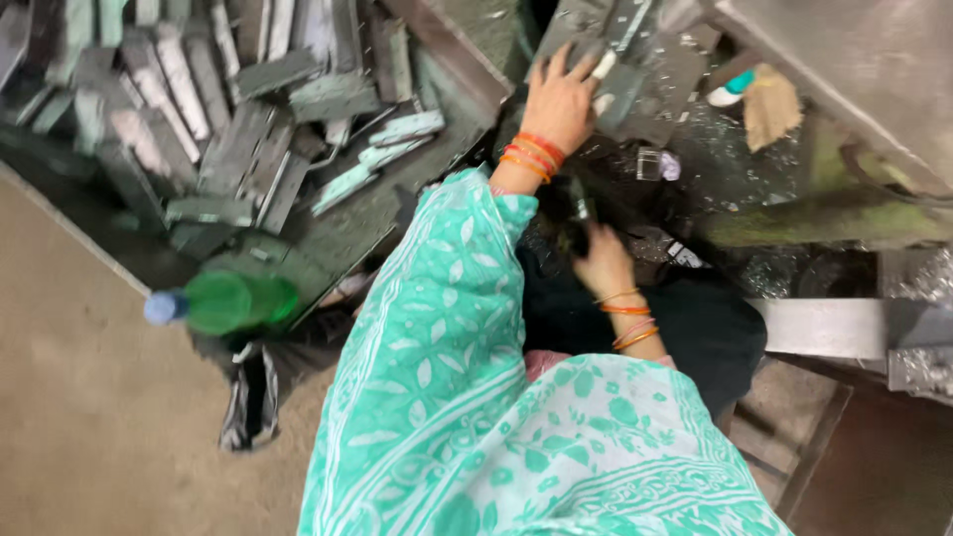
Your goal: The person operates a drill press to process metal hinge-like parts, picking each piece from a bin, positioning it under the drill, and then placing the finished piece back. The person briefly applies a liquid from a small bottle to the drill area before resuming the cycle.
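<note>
The left hand [561, 99] lies spread, fingers splayed, flat on a grey metal plate [635, 84] at the far edge of the littered machine bed [735, 169], pressing rather than gripping. The right hand [601, 263] is closed round a small dark tool [579, 203] just below, close against the dark lap. Left of the arm, a heap of flat grey metal bars [208, 109] fills a tray to its slanted rim, leaving little room. A green plastic bottle with a blue cap [223, 303] lies at the tray's near corner, beside bare sandy floor [79, 397]. A small brown brush [769, 104] rests further right
</note>
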Tool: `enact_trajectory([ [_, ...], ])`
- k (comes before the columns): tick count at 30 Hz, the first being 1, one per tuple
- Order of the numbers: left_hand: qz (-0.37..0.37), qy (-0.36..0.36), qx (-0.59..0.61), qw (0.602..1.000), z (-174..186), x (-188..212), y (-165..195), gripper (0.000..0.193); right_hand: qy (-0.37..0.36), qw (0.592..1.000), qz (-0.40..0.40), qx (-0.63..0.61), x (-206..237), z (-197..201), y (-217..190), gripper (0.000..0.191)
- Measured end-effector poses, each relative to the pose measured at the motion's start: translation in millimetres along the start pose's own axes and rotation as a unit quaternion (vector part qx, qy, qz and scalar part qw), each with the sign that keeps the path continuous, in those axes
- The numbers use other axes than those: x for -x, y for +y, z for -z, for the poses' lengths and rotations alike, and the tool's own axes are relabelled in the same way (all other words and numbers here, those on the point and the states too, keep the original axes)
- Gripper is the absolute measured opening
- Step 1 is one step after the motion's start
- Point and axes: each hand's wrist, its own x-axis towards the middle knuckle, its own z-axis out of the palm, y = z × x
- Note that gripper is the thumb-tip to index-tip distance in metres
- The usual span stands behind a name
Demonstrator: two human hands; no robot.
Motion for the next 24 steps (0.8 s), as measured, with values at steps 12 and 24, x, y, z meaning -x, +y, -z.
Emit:
enact_trajectory([
  [12,0.255,-0.026,-0.128,0.958,44,164,-170,0.026,0.072,0.987,0.126,-0.067,-17,93,-28,0.033],
  [24,0.272,-0.021,-0.145,0.951,60,243,-203,0.053,0.067,0.989,0.117,-0.059,-22,89,-15,0.031],
])
